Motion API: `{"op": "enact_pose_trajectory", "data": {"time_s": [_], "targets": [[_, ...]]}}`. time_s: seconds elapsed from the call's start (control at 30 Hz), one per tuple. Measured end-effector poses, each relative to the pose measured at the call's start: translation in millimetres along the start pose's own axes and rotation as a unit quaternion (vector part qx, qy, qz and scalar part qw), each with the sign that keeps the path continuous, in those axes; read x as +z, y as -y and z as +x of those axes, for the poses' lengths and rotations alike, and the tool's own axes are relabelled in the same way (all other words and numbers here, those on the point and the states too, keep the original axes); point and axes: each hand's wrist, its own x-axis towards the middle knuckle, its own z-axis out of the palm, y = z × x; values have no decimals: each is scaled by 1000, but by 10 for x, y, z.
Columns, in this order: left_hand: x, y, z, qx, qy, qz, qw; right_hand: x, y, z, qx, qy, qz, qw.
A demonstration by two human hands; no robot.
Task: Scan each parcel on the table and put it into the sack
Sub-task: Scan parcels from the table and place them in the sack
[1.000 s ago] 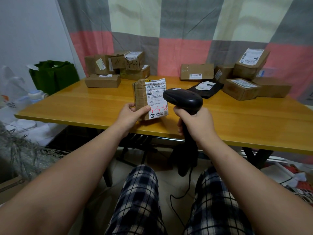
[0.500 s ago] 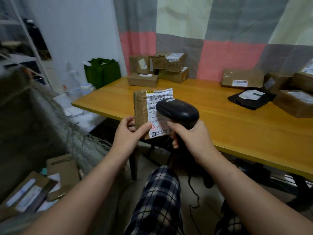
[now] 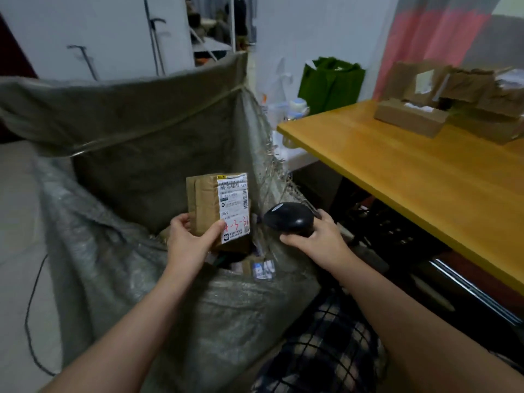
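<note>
The left hand (image 3: 189,240) grips a brown parcel (image 3: 204,205) at its lower end and holds it upright above the open mouth of the sack (image 3: 119,131). The white label (image 3: 234,199) on the parcel faces the camera and has red writing near its bottom. The right hand (image 3: 316,241) is closed around the black scanner (image 3: 289,220), just beside the parcel on its right, near the frayed edge of the sack. Inside the sack, below the parcel, other packets (image 3: 262,269) are seen. To the right is the wooden surface (image 3: 411,177), with blurred boxes (image 3: 411,119) at its far end. A green bag (image 3: 330,83) stands behind its corner.
</note>
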Motion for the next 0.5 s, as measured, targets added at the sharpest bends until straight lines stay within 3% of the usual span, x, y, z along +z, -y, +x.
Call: {"op": "enact_pose_trajectory", "data": {"time_s": [0.1,0.3,0.43,0.5], "targets": [[59,135,229,-30,2,47,998,110,-67,181,35,31,20,999],[514,200,672,-59,87,141,984,163,-199,285,41,-91,3,995],[768,313,784,-49,167,258,950,113,-243,281,34,-97,22,994],[824,318,764,-20,168,319,932,106,-253,275,23,-102,16,994]]}}
